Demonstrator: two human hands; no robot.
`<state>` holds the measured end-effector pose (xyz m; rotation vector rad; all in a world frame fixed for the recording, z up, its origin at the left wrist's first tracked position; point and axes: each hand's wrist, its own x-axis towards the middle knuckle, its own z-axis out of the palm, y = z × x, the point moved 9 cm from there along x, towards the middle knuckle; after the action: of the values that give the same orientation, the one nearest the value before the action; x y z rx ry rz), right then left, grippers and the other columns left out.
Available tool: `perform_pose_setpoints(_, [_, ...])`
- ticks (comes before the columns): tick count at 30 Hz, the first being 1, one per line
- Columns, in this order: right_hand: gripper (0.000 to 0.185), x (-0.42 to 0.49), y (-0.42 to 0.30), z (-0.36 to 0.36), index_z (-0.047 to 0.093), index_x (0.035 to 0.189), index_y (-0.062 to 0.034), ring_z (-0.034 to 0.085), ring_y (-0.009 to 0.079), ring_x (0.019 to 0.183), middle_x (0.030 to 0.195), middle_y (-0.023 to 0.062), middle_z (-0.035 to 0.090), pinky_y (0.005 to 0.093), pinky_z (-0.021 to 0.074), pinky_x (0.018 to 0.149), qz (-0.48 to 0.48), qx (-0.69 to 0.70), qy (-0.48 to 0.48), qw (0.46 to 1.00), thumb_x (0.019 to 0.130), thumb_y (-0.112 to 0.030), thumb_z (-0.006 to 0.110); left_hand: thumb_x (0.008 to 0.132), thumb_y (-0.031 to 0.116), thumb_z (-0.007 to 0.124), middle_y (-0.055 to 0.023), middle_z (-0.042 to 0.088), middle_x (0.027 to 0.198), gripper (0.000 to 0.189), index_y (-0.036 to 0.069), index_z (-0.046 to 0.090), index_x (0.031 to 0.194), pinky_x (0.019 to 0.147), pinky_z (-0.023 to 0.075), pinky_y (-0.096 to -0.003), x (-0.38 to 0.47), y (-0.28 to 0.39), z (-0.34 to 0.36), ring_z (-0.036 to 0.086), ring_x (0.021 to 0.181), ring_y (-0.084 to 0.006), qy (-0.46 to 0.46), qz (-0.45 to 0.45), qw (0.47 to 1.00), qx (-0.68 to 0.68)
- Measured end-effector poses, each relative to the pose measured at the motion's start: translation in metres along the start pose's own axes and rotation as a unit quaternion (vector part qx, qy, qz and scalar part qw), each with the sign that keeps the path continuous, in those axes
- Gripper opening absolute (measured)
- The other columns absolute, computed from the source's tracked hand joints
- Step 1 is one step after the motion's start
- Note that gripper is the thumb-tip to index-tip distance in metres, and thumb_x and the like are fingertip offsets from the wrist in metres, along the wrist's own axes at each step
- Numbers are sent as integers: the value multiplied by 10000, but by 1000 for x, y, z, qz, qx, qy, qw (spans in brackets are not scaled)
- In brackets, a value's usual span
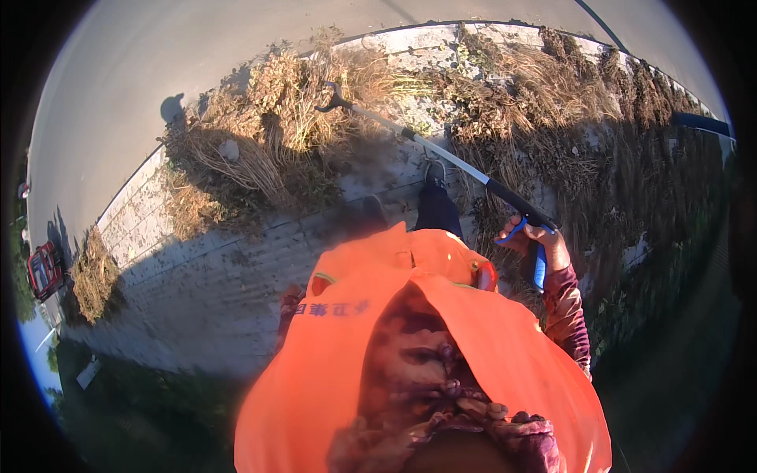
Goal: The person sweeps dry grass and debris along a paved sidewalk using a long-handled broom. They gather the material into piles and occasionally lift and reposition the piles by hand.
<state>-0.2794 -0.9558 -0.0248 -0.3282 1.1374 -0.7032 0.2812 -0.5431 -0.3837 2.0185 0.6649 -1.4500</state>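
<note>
My right hand is closed around the blue-and-black handle of a litter-picker grabber, with fingers at its blue trigger. The grabber's grey shaft slants up and leftward to dark claw jaws, which stand apart. Those jaws are over or beside a heap of dried, cut plants; contact is unclear. My left hand shows only in part beside the orange vest, and its fingers are too hidden to read. A pale scrap rests on the heap's left part.
Dried stalks cover much of the paved sidewalk on the right. A curb separates it from the road. My shoe is on the paving. Far left are a smaller plant pile and a red vehicle.
</note>
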Motion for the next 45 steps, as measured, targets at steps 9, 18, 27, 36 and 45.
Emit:
perform_pose_setpoints(9, [202, 232, 19, -118, 639, 926, 16, 625, 162, 686, 781, 88, 675, 277, 466, 614, -107, -220, 61, 968, 810, -148, 665, 909, 159, 582, -98, 591, 1200, 399, 102, 510, 1298, 745, 539, -335, -113, 158, 164, 639, 939, -219, -84, 200, 968, 129])
perform_pose_setpoints(18, [196, 347, 19, -126, 695, 841, -14, 614, 128, 589, 648, 36, 667, 280, 483, 589, -113, -379, 105, 912, 771, -196, 675, 898, 161, 589, -122, 614, 1192, 438, 80, 505, 1320, 799, 533, -350, -188, 136, 199, 637, 979, -223, -86, 196, 948, 235])
perform_pose_setpoints(27, [216, 155, -69, -114, 673, 893, -1, 588, 75, 605, 661, 20, 653, 230, 445, 559, -148, -375, 97, 910, 829, -207, 665, 881, 144, 618, -94, 632, 1072, 415, 72, 539, 1282, 691, 560, -353, -105, 89, 174, 650, 876, -222, -91, 139, 952, 258])
perform_pose_setpoints(36, [155, -34, -128, -29, 628, 926, 24, 610, 127, 703, 772, 68, 646, 275, 484, 657, -194, -376, 111, 899, 843, -107, 640, 888, 157, 611, -82, 667, 1001, 371, 77, 573, 1248, 646, 547, -302, -77, 151, 224, 662, 796, -167, -148, 222, 932, 247])
perform_pose_setpoints(45, [175, -54, -114, 119, 622, 892, 8, 616, 163, 686, 750, 85, 646, 299, 477, 650, -295, -590, -21, 751, 841, -156, 654, 858, 179, 624, -69, 660, 972, 393, 88, 560, 1235, 645, 553, -321, -58, 148, 173, 658, 799, -172, -143, 235, 949, 155])
